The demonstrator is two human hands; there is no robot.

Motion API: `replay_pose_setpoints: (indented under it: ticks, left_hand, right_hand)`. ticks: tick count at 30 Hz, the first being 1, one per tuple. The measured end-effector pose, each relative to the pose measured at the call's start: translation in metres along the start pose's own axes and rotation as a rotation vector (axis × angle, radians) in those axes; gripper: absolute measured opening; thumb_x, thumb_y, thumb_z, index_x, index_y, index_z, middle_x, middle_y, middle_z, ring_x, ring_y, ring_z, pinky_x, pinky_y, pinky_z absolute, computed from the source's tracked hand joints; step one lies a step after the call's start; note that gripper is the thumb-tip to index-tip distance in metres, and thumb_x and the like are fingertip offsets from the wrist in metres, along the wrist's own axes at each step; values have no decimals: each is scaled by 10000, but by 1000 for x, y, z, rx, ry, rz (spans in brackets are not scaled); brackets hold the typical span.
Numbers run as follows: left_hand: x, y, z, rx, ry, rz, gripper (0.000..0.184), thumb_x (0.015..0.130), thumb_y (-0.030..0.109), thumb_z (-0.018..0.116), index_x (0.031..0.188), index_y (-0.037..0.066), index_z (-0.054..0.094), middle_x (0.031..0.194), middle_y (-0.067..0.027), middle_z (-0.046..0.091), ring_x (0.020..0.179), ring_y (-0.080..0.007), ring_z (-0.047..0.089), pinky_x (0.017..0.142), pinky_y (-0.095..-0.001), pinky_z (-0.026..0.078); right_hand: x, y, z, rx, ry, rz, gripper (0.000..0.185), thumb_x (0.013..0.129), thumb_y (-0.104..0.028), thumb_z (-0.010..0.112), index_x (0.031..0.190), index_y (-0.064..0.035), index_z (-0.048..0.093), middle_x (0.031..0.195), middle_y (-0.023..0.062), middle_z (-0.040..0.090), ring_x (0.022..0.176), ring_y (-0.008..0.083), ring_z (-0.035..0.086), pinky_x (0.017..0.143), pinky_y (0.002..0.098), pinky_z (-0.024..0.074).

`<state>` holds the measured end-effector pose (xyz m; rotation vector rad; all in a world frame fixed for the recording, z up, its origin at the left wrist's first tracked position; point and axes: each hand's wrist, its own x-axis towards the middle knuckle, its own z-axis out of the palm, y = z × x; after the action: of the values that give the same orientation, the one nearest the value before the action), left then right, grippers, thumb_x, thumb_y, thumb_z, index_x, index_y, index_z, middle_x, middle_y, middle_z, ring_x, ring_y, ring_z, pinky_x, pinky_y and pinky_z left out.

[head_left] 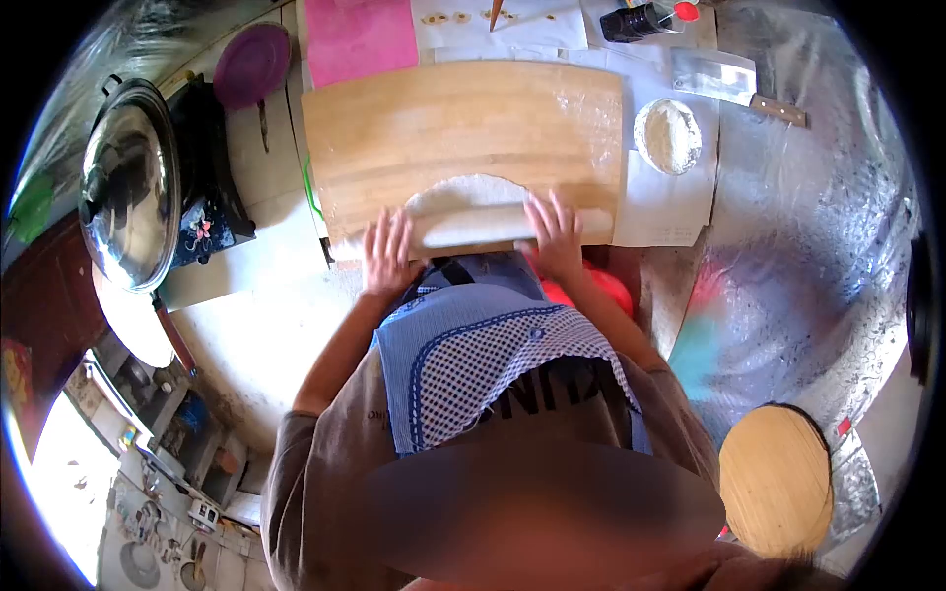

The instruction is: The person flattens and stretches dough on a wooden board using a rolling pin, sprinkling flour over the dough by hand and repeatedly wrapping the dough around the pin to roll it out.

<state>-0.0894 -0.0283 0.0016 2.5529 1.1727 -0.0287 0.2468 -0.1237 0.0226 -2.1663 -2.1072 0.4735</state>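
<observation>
A long, pale rolling pin (463,228) lies crosswise near the front edge of a wooden board (463,118). My left hand (387,246) rests on its left part, fingers stretched out over the top. Toward the other end, my right hand (554,231) lies on the pin with its fingers spread. A flat, whitish sheet of dough (468,189) shows as a rounded edge just beyond the pin; its nearer part is hidden. Whether some dough is wrapped round the pin, I cannot tell.
Right of the board stand a bowl of white flour (668,136), a cleaver (714,77) and a dark jar (634,23). On the left are a lidded pan (130,187) and a purple lid-like disc (252,65). A round wooden board (776,481) sits lower right.
</observation>
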Motion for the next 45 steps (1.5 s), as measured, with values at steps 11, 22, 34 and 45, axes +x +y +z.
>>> replay_pose_setpoints:
  ticks: [11, 22, 34, 45]
  left_hand:
    - [146, -13, -33, -8, 125, 31, 795, 920, 496, 574, 1542, 76, 312, 1605, -94, 317, 1507, -277, 224, 1202, -595, 120]
    - [209, 11, -17, 43, 232, -66, 768, 983, 553, 447, 1549, 60, 286, 1611, -140, 286, 1487, -342, 255, 1185, -571, 193]
    - [78, 27, 0, -49, 105, 15, 896, 886, 601, 545, 1553, 62, 286, 1636, -130, 235, 1519, -340, 174, 1202, -580, 141]
    - [221, -48, -59, 22, 397, -31, 673, 963, 502, 520, 1494, 110, 390, 1461, -89, 482, 1400, -298, 390, 1183, -587, 204]
  right_hand:
    - [130, 2, -24, 12, 191, -82, 689, 894, -379, 656, 1481, -109, 418, 1572, 64, 364, 1467, 337, 291, 1158, 585, 223]
    - [203, -27, -8, -64, 209, -65, 619, 928, -452, 582, 1435, -108, 497, 1570, 9, 377, 1477, 315, 279, 1137, 635, 243]
    - [84, -34, 8, -8, 160, -97, 704, 840, -466, 679, 1476, -242, 477, 1596, -30, 347, 1498, 333, 233, 1117, 643, 242]
    - [233, 30, -42, 248, 410, -27, 594, 905, -465, 665, 1401, -187, 494, 1460, 63, 487, 1375, 322, 413, 1113, 572, 290]
